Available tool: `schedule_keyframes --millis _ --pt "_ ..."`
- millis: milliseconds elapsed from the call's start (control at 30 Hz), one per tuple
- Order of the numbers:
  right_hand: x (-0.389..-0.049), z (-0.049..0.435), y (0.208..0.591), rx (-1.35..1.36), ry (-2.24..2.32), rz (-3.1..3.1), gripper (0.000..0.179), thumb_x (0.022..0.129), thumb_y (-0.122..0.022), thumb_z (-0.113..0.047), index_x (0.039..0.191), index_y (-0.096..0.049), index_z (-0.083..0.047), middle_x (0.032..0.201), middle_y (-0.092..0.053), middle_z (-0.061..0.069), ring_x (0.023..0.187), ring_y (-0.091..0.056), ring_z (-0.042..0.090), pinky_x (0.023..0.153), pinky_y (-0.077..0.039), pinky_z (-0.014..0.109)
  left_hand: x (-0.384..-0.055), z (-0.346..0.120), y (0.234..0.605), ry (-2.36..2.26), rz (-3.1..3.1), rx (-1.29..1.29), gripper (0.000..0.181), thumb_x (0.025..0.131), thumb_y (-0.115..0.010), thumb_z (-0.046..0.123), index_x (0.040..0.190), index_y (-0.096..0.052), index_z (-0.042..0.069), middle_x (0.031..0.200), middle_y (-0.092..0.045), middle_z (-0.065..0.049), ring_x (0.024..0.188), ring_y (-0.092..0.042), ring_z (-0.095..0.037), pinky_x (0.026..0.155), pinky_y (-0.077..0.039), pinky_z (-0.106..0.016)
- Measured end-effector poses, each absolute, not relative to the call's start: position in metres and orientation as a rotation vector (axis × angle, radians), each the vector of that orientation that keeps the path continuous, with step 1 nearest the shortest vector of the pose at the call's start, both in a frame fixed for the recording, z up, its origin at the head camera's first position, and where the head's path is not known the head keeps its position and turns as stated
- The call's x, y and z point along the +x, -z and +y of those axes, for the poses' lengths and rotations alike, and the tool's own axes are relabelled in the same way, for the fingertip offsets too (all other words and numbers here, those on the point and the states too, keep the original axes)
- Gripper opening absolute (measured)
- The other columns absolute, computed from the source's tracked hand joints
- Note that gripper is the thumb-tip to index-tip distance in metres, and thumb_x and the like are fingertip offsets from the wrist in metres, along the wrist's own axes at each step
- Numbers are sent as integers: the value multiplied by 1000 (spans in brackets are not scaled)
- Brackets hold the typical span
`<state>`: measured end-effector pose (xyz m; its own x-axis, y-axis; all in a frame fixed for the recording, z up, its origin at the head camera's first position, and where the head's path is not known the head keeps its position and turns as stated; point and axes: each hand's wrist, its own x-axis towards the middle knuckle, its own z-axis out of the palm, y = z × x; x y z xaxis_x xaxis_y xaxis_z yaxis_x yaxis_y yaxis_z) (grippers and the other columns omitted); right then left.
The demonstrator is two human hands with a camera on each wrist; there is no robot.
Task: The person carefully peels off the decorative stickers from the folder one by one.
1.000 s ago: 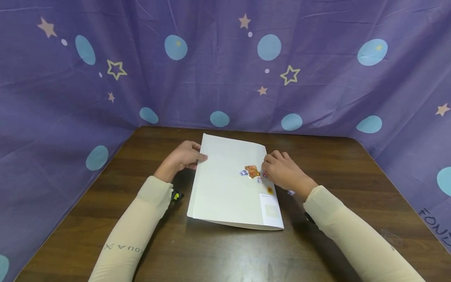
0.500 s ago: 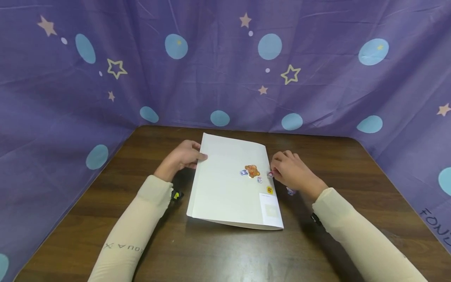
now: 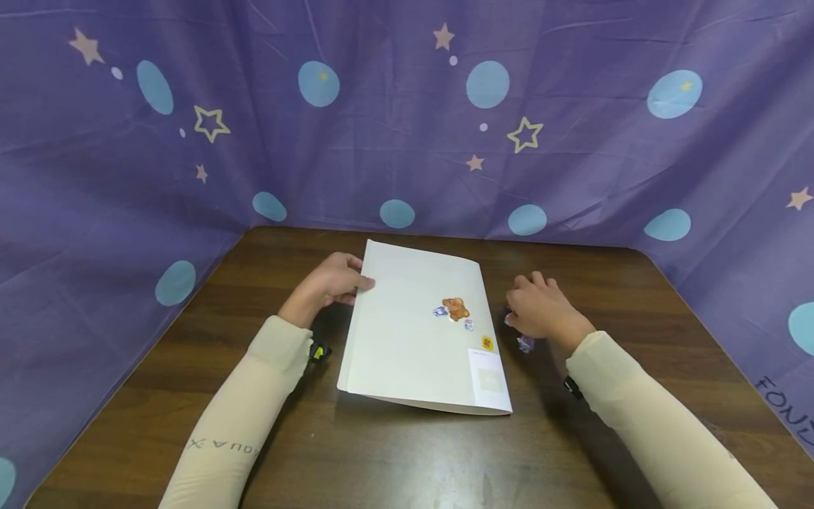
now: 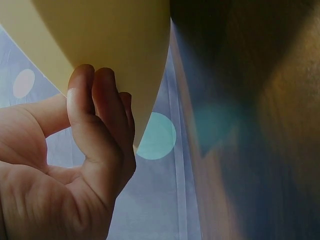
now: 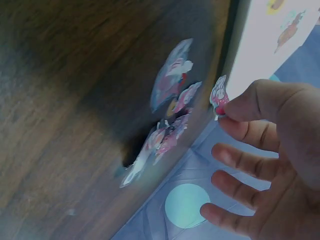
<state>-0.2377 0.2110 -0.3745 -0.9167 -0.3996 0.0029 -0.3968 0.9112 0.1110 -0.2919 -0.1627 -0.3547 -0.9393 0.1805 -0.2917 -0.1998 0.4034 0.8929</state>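
Observation:
A white card folder (image 3: pixel 407 332) lies at a slight slant on the table, its near edge bowed. My left hand (image 3: pixel 333 281) grips the folder's left edge, thumb on top; in the left wrist view its fingers (image 4: pixel 102 95) curl against the folder's underside. Off the folder's right edge, my right hand (image 3: pixel 540 307) pinches a small red-and-white sticker (image 5: pixel 219 94) between thumb and forefinger, other fingers spread. On the folder are a brown bear sticker (image 3: pixel 456 309), a round yellow sticker (image 3: pixel 487 343), two small purplish ones and a white label (image 3: pixel 490 379).
Several loose stickers (image 5: pixel 172 75) lie on the wooden table (image 3: pixel 407 459) below the right hand; in the head view a purplish sticker (image 3: pixel 525 343) shows beside its wrist. A purple curtain (image 3: pixel 394 127) with stars and blue ovals hangs behind and at both sides.
My right hand has drawn away from the folder's right edge toward the right, carrying the small sticker over the table. The left hand and the folder stay as they were.

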Motion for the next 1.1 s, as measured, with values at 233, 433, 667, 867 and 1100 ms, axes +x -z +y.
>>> schedule_keyframes --millis 233,433,667,867,1100 --pt "-243 212 381 600 218 -3064 16 91 -76 -25 92 -72 -10 106 -60 13 105 -49 41 83 -44 57 -291 -163 355 -1555 2318 -9 51 95 -71 2 137 -45 -8 111 -55 -19 72 -65 -18 60 -59 -28" --pt "-245 214 387 598 252 -3071 16 93 -74 -25 97 -72 -10 109 -62 14 107 -51 42 85 -46 59 -291 -163 355 -1553 2320 -7 53 94 -71 3 138 -44 -8 112 -55 -19 71 -65 -18 59 -59 -28" --pt "-247 216 393 598 251 -3053 23 93 -73 -24 108 -73 -7 115 -64 16 110 -51 44 88 -46 62 -292 -163 355 -1549 2326 -18 52 94 -71 3 137 -44 -7 114 -55 -20 71 -64 -18 59 -58 -28" --pt "-248 217 393 594 239 -3045 27 93 -73 -25 112 -73 -7 117 -64 17 112 -52 45 88 -46 63 -292 -163 355 -1550 2327 -16 51 94 -71 3 137 -45 -7 113 -56 -19 72 -65 -18 60 -59 -29" --pt "-249 218 391 628 165 -3080 30 95 -72 -27 117 -71 -6 120 -64 18 111 -55 44 90 -47 65 -291 -163 354 -1552 2326 -13 51 94 -71 2 138 -45 -8 114 -56 -20 73 -65 -19 60 -59 -29"
